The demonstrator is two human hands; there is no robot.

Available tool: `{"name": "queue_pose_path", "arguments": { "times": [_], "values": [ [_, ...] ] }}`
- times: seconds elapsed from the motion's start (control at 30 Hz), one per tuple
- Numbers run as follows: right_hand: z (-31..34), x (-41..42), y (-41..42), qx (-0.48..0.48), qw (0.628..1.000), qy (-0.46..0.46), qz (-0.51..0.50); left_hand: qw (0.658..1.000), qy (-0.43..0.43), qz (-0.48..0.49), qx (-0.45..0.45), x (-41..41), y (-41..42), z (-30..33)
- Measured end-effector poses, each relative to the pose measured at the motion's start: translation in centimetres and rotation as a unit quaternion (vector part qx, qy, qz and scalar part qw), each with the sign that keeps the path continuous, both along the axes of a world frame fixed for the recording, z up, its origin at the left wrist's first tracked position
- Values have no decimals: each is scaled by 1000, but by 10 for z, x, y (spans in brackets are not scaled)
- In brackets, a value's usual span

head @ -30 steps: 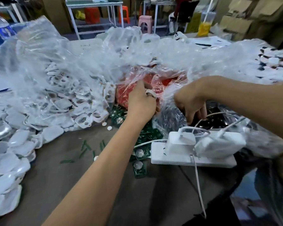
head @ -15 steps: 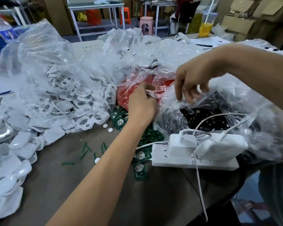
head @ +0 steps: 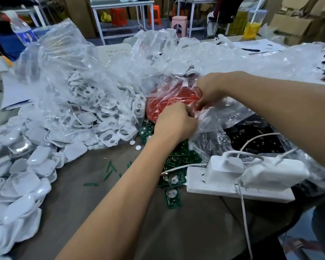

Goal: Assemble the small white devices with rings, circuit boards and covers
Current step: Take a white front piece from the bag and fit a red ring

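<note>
A: Both hands meet at the middle of the surface (head: pixel 176 231), right at the clear bag of red parts (head: pixel 169 104).

B: The left hand (head: pixel 174 121) has its fingers curled tight, bunched against the plastic at the bag's near edge. What they pinch, I cannot tell.

A: And the right hand (head: pixel 209 92) comes in from the far side, fingers bent down into the bag's wrinkled plastic, touching it, just beside the left.

B: Green circuit boards (head: pixel 174 177) lie scattered under the left forearm, one near the white power strip (head: pixel 223 186) with its chargers plugged in.

A: White covers (head: pixel 23 177) are heaped along the left, and more white housings (head: pixel 105 119) sit in a big clear bag behind them.

B: A bag of dark parts (head: pixel 251 136) lies to the right.
</note>
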State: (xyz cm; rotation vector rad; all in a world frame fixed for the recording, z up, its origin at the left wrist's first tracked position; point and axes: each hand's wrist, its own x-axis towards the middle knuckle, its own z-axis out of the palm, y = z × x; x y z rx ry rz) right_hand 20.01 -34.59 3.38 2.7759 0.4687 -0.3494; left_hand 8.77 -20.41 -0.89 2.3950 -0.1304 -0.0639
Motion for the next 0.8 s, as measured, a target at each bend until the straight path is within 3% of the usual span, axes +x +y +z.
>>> {"name": "queue_pose_path", "arguments": {
  "times": [0.2, 0.4, 0.63, 0.8],
  "values": [
    [13, -5, 7, -138, 989, 0, -61, 995, 53, -19, 86, 6, 7, 0],
    [17, -6, 6, -127, 992, 12, 1, 999, 30, 5, 33, 3, 7, 0],
    [54, 8, 2, -72, 994, 55, -60, 994, -47, 25, -92, -2, 2, 5],
    [68, 8, 11, -28, 994, 79, -73, 991, -49, 35, -123, 1, 2, 4]
  ]
}}
